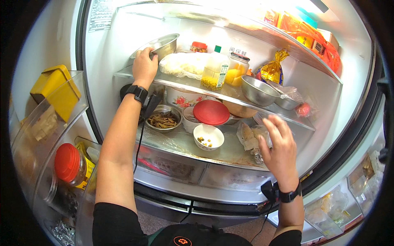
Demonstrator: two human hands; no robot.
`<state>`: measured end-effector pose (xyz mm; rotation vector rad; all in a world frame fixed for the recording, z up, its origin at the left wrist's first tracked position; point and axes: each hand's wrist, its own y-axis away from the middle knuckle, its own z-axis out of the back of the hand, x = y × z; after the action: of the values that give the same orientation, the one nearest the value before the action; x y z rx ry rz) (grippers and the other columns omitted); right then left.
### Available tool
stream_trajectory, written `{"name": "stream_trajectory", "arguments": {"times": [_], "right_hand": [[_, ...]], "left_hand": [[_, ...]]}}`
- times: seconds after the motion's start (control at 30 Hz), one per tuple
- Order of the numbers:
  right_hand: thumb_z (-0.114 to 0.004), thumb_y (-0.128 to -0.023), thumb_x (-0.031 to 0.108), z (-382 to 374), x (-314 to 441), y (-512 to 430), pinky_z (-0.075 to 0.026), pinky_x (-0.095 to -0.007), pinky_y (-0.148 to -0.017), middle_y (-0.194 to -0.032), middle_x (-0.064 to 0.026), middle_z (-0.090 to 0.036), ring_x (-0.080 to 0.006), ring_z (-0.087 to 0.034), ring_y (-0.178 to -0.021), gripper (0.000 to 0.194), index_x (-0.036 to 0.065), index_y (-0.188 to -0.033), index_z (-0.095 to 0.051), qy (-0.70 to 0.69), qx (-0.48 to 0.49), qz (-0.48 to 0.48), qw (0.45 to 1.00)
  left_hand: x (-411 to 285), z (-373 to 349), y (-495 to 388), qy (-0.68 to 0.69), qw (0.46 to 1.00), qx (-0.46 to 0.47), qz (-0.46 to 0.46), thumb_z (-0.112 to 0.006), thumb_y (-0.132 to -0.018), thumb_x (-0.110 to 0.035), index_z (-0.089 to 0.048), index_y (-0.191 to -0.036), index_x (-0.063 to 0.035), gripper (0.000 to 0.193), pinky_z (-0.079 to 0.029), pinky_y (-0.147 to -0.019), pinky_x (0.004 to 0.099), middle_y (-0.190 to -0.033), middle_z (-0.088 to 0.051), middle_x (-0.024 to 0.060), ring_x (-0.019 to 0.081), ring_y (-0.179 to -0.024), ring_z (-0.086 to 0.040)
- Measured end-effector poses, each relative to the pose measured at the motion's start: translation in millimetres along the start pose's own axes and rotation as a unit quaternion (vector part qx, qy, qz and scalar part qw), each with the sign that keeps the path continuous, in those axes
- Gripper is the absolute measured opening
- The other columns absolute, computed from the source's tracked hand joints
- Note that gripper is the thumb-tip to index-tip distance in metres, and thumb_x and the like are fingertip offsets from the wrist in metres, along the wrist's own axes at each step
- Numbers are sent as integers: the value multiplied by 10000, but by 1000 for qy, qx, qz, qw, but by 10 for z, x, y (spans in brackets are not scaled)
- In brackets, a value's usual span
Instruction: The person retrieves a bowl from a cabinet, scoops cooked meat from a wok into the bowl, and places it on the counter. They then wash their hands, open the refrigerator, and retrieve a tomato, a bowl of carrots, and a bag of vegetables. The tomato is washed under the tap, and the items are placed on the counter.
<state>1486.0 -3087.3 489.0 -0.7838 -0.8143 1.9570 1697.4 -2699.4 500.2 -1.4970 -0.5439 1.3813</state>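
Note:
My left hand (145, 66) grips the near rim of a stainless steel bowl (167, 46) at the left end of the middle refrigerator shelf. The fingers hide part of that bowl. Just right of it lies a clear plastic bag of pale food (183, 65). My right hand (279, 146) hangs in the air, fingers apart and holding nothing. Behind it, plastic-wrapped food (246, 136) rests on the lower shelf. A white bowl (209, 144) with a few small yellowish pieces inside stands near that shelf's front edge.
On the middle shelf (190, 85) stand a green-capped bottle (214, 72), a jar of yellow fruit (236, 70) and another metal bowl (260, 92). Below are a bowl of brown food (164, 120) and a red lid (211, 112). A red-lidded jar (69, 163) sits in the left door.

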Motion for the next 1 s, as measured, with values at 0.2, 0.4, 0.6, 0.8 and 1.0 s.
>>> {"name": "stream_trajectory", "arguments": {"times": [0.2, 0.4, 0.6, 0.8, 1.0], "right_hand": [[-660, -782, 160, -569, 297, -808, -432, -405, -956, -1283, -184, -482, -361, -489, -1163, 420, 51, -1177, -570, -80, -35, 50, 995], [-598, -793, 162, -1225, 512, -1419, -287, -514, -1062, -1414, -140, -380, -335, -320, -1332, 385, 137, -1177, -595, 67, -64, 148, 985], [-585, -738, 155, -1253, 278, -1521, -251, -515, -1071, -1243, -53, -559, -290, -327, -1337, 227, 149, -937, -693, 203, 79, 140, 966], [-681, -739, 279, -1115, 259, -1570, -348, -442, -1023, -1268, -144, -497, -346, -403, -1245, 380, 61, -1047, -634, 19, 85, 89, 992], [-667, -759, 457, -1509, 725, -1973, -341, -474, -1044, -1425, -257, -320, -426, -311, -1312, 744, 105, -1364, -417, -46, 83, 53, 994]], "left_hand": [[-50, 67, 63, -27, 999, 8, 37, -649, -822, -267, -618, -1051, -111, 279, -491, -788, 424, -1055, -568, 124, 317, -967, -584], [-80, 92, 47, -51, 996, 39, 66, -647, -824, -314, -613, -1033, -88, 310, -485, -802, 422, -1057, -559, 138, 331, -955, -580], [-54, 93, 70, -51, 998, 19, 36, -661, -813, -286, -611, -1004, -92, 277, -493, -776, 435, -1018, -570, 135, 339, -943, -583], [-54, 55, 87, -11, 999, -32, 35, -657, -822, -263, -604, -1024, -74, 282, -482, -782, 418, -1016, -566, 137, 338, -928, -578], [-64, 62, 111, 16, 996, -87, 23, -657, -831, -236, -584, -1034, -58, 280, -486, -755, 403, -984, -552, 123, 311, -870, -585]]}}
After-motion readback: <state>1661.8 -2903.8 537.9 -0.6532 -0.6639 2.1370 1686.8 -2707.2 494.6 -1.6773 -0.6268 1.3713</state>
